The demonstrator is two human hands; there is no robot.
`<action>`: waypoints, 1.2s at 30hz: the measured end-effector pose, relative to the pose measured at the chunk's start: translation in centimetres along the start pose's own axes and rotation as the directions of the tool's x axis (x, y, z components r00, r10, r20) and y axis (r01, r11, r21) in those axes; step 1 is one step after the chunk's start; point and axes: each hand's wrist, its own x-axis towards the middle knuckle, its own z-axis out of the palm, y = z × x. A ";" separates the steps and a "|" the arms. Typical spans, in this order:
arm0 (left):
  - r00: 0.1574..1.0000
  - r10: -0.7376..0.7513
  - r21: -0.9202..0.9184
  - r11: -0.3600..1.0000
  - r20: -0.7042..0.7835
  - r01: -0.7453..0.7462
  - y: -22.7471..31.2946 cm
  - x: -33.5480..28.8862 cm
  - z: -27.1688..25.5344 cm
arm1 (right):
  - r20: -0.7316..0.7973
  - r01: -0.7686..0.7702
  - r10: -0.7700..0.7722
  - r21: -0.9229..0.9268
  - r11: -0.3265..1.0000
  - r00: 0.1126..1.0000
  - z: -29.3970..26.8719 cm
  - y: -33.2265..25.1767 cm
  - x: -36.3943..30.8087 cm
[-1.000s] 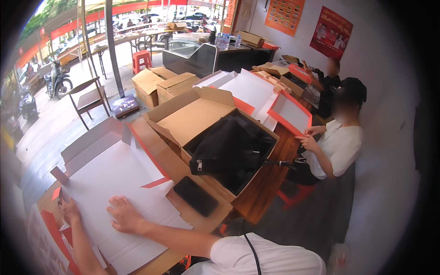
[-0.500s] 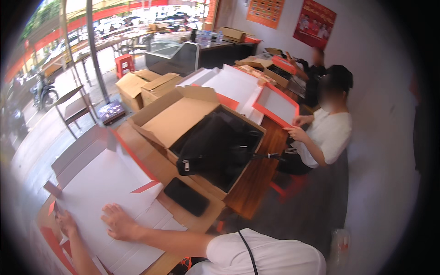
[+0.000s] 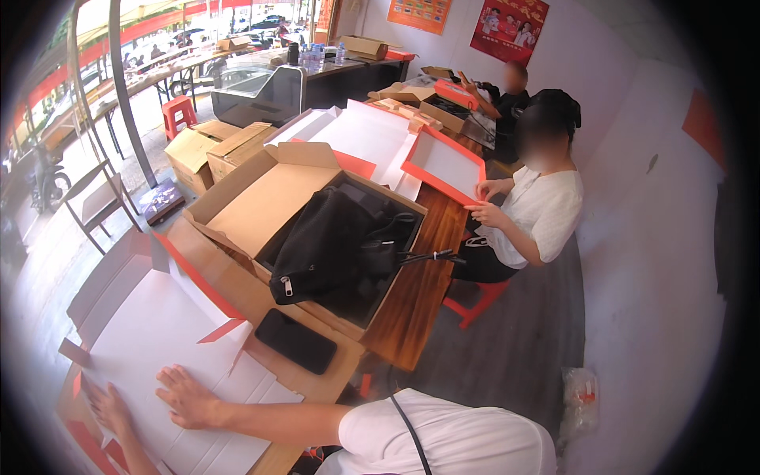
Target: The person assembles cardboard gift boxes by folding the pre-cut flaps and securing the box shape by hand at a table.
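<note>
The right hand [image 3: 188, 398] lies spread on the white inner face of a red-backed carton blank [image 3: 158, 321], fingers apart, palm down. The left hand [image 3: 110, 409], well clear of the right one, rests at the blank's left edge; its fingers look straighter than a second ago, though whether they pinch anything there I cannot tell. Otherwise the view has mainly swung right, and both hands keep nearly the same spots on the blank. Its flaps stand no higher, so the folding looks to be at the same stage.

The blank lies under both hands and reaches away to the far left, its red-edged side wall [image 3: 198, 279] rising along the right. Right of it is a black smartphone [image 3: 295, 340]. Farther right on the wooden bench [image 3: 419, 313], an open brown carton [image 3: 269, 198] holds a black bag [image 3: 321, 245]. Beyond, a seated co-worker in a white top [image 3: 546, 214] holds a red-rimmed box tray [image 3: 447, 165].
</note>
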 end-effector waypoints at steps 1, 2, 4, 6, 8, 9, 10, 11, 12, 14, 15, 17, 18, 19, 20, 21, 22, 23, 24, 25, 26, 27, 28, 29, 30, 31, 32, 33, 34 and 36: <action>1.000 0.015 0.002 1.000 0.024 -0.015 0.2 -0.7 -0.4 | 0.013 -0.005 0.005 -0.002 1.000 1.000 0.1 0.1 0.0; 0.999 0.007 -0.013 1.000 0.045 -0.006 0.6 -1.4 -0.9 | 0.006 -0.003 0.003 -0.004 1.000 1.000 0.1 0.2 0.0; 0.996 -0.014 -0.040 0.999 0.089 0.018 1.1 -2.5 -2.2 | -0.004 0.005 -0.005 -0.005 1.000 1.000 0.4 0.1 -0.1; 0.993 -0.033 -0.081 0.996 0.114 0.043 1.6 -2.2 -2.6 | -0.044 0.017 -0.017 -0.005 1.000 0.999 0.9 0.3 -0.1; 0.990 -0.057 -0.116 0.991 0.130 0.072 2.1 -1.7 -2.7 | -0.039 0.020 -0.020 -0.004 1.000 0.999 0.9 0.6 -0.2; 0.989 -0.071 -0.123 0.989 0.133 0.087 2.1 -1.0 -2.6 | -0.016 0.013 -0.013 0.005 1.000 1.000 0.4 0.3 -0.1; 0.987 -0.084 -0.129 0.986 0.135 0.102 2.1 -0.4 -2.4 | 0.006 0.006 -0.006 0.013 1.000 1.000 0.2 0.2 -0.1; 0.988 -0.082 -0.126 0.987 0.131 0.098 2.0 0.1 -2.1 | -0.007 0.012 -0.012 0.005 1.000 1.000 0.5 0.3 -0.2; 0.989 -0.078 -0.120 0.988 0.125 0.093 1.9 0.5 -1.8 | -0.023 0.017 -0.017 0.000 1.000 1.000 0.9 0.4 -0.2; 0.991 -0.067 -0.106 0.991 0.112 0.079 1.7 1.2 -1.2 | -0.028 0.021 -0.021 -0.007 1.000 0.999 1.4 0.6 -0.1; 0.992 -0.058 -0.094 0.993 0.108 0.068 1.6 1.4 -1.0 | -0.017 0.016 -0.016 -0.004 1.000 1.000 1.2 0.5 0.0; 0.994 -0.042 -0.070 0.996 0.102 0.049 1.3 1.4 -0.7 | 0.004 0.013 -0.013 0.002 1.000 1.000 1.1 0.4 0.1; 0.994 -0.033 -0.060 0.997 0.101 0.039 1.3 1.2 -0.7 | 0.013 0.013 -0.013 0.002 1.000 1.000 0.9 0.3 0.2; 0.995 -0.025 -0.050 0.998 0.100 0.030 1.3 1.0 -0.8 | 0.022 0.014 -0.014 0.002 1.000 1.000 0.7 0.2 0.3; 0.995 -0.008 -0.056 0.998 0.102 0.014 1.2 0.6 -1.0 | 0.075 -0.001 0.002 -0.020 1.000 0.997 0.5 0.1 0.4; 0.994 0.007 -0.060 0.998 0.107 -0.001 1.3 -0.2 -1.6 | 0.130 -0.014 0.019 -0.041 0.999 0.991 -0.5 -0.2 0.4; 0.994 0.022 -0.065 0.998 0.111 -0.015 1.3 -0.8 -1.8 | 0.185 -0.025 0.036 -0.063 0.998 0.982 -0.9 -0.4 0.3; 0.994 0.068 -0.088 0.994 0.082 -0.060 1.0 -1.0 -1.5 | 0.136 -0.012 0.024 -0.090 0.996 0.990 -0.2 -0.1 0.2; 0.993 0.108 -0.107 0.989 0.051 -0.102 0.4 -1.6 -1.0 | 0.089 0.003 0.007 -0.113 0.994 0.996 0.3 0.0 0.2; 0.989 0.148 -0.124 0.982 0.021 -0.144 0.0 -2.0 -0.7 | 0.041 0.017 -0.011 -0.137 0.990 0.999 0.8 -0.1 0.0; 0.985 0.171 -0.122 0.978 0.021 -0.168 -0.4 -2.5 -0.4 | 0.077 0.006 0.004 -0.122 0.993 0.997 1.2 -0.1 -0.1; 0.981 0.191 -0.123 0.975 0.024 -0.187 -0.6 -3.3 -0.4 | 0.118 -0.002 0.015 -0.109 0.994 0.993 -0.2 -0.4 0.1; 0.977 0.212 -0.129 0.970 0.022 -0.208 -0.6 -4.2 -0.5 | 0.155 -0.009 0.025 -0.101 0.995 0.988 -1.1 -0.5 0.3; 0.974 0.225 -0.130 0.967 0.038 -0.218 -0.6 -5.3 -0.9 | 0.153 -0.006 0.022 -0.107 0.994 0.988 -1.0 -0.5 0.2; 0.969 0.241 -0.131 0.964 0.051 -0.233 -0.4 -6.6 -1.5 | 0.147 -0.004 0.021 -0.114 0.993 0.989 -0.9 -0.5 0.3; 0.963 0.262 -0.132 0.959 0.063 -0.252 -0.1 -7.8 -2.2 | 0.137 -0.007 0.024 -0.122 0.992 0.990 -0.8 -0.4 0.3; 0.956 0.284 -0.147 0.951 0.073 -0.271 0.1 -9.0 -2.8 | 0.139 -0.015 0.032 -0.119 0.993 0.990 -0.9 -0.4 0.4; 0.949 0.304 -0.160 0.944 0.083 -0.289 0.2 -10.2 -3.4 | 0.141 -0.023 0.039 -0.113 0.993 0.989 -1.2 -0.4 0.3; 0.943 0.318 -0.173 0.938 0.094 -0.299 0.1 -11.7 -4.2 | 0.148 -0.024 0.040 -0.105 0.994 0.988 -1.5 -0.5 0.3; 0.925 0.352 -0.231 0.921 0.141 -0.315 -0.2 -14.4 -6.1 | 0.169 -0.028 0.041 -0.080 0.996 0.985 -2.5 -0.7 0.2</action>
